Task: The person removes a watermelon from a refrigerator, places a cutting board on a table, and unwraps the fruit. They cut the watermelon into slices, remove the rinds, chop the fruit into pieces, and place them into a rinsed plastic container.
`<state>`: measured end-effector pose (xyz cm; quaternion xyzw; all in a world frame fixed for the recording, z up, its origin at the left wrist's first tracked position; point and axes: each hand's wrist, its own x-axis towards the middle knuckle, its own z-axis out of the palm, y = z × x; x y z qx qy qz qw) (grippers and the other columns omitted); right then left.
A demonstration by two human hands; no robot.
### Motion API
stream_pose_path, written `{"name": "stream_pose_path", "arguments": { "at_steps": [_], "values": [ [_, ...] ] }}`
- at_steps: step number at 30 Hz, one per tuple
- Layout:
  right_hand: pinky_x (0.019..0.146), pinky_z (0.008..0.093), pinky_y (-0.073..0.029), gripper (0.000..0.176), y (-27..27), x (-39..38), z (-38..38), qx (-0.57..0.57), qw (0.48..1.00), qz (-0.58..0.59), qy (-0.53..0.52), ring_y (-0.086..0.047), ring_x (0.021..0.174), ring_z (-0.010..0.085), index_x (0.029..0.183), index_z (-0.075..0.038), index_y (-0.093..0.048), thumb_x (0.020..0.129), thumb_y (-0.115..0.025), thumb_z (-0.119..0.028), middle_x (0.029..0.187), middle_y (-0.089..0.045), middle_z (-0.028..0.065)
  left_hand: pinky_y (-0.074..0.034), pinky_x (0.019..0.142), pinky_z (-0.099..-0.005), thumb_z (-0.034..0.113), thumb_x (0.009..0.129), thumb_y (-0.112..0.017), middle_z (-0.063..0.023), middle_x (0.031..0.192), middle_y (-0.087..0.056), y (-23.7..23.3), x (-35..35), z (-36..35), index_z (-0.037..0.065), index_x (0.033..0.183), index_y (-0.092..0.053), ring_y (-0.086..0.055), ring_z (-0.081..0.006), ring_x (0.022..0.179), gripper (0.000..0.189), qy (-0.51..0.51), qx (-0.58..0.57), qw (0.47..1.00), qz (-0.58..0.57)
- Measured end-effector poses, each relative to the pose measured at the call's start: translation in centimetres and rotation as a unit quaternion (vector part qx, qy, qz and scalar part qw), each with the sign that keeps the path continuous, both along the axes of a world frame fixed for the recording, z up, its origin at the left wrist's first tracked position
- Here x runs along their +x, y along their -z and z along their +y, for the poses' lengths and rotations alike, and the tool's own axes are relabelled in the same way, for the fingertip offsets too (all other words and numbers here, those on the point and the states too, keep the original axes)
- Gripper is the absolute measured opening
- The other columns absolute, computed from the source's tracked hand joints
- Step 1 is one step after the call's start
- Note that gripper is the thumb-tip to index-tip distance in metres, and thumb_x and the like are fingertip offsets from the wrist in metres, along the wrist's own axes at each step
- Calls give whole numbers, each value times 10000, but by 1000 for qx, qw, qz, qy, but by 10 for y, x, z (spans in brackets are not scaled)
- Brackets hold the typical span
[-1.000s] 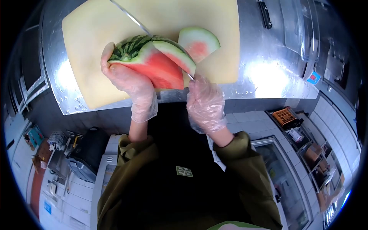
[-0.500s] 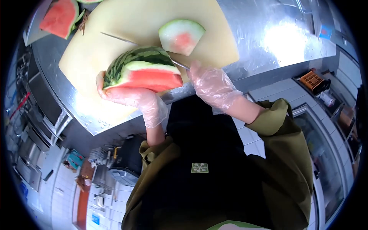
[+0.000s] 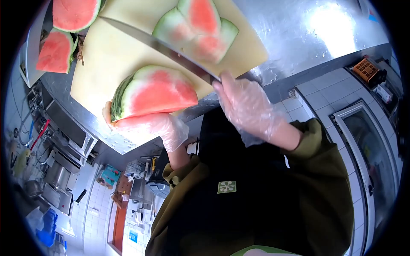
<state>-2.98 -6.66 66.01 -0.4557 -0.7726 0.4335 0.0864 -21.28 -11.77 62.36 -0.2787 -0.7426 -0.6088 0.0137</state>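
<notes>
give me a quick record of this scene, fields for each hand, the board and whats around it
left hand: gloved left hand grips the watermelon wedge from below, at the board's near edge
right hand: gloved right hand holds the knife, blade lying across the board beyond the wedge
board: yellow cutting board on a steel counter
on board: rind pieces beyond the blade
beside board: red watermelon chunks at its far left corner

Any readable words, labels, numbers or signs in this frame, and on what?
No text can be read.
Apron patch: a flower-like mark, no letters.
Blue label, low left: too small to read.
Knife and melon: no markings seen.
</notes>
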Motion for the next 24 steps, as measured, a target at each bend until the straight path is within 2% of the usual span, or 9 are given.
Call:
{"name": "stream_pose_path", "arguments": {
  "at_steps": [2,9,13,15,18,21,24],
  "values": [
    [434,416,-396,158,-7,1,-11,20,1000,-16,-7,-500,451,316,904,-3,-442,893,-527,-136,520,-478,126,-492,787,-342,500,947,-354,-107,1058,-500,3,-3,-2,28,1193,-431,-546,-209,894,538,9,2,1000,16],
    [422,401,-404,214,1,0,-28,-35,999,-29,-17,-505,429,285,974,5,-464,880,-542,-171,510,-493,96,-502,773,-346,514,945,-333,-113,1074,-492,-2,3,4,48,1209,-422,-547,-211,903,543,-5,-42,998,35],
    [433,409,-422,181,2,-2,-28,-50,998,-33,-30,-534,452,290,902,-11,-455,881,-539,-170,513,-505,107,-502,787,-344,509,947,-332,-112,1094,-475,-2,1,1,55,1226,-404,-545,-215,924,538,6,-62,996,61],
    [443,412,-436,170,8,-9,-28,-93,995,-31,-30,-549,466,295,867,-20,-446,882,-535,-164,516,-512,114,-502,794,-343,503,947,-336,-112,1102,-467,-4,3,2,58,1232,-395,-543,-216,930,532,19,-63,996,55],
    [459,421,-455,162,15,-24,-25,-89,993,-64,-37,-557,480,310,841,-27,-433,885,-521,-156,516,-520,118,-503,803,-344,497,944,-351,-115,1101,-467,0,0,-1,62,1240,-384,-543,-216,931,527,38,-48,998,34],
    [472,423,-467,123,20,-24,-24,-64,996,-40,-41,-567,502,313,861,-24,-439,850,-519,-117,545,-531,123,-503,806,-343,493,942,-359,-118,1092,-474,-3,5,0,59,1235,-390,-544,-214,929,525,30,-26,999,2],
    [473,418,-471,136,17,-13,-11,64,989,-86,-101,-584,529,295,894,-21,-456,800,-526,-88,584,-541,123,-500,807,-339,495,941,-359,-119,1088,-482,3,1,3,50,1222,-404,-545,-211,926,528,-8,-23,999,32]
  ]
}}
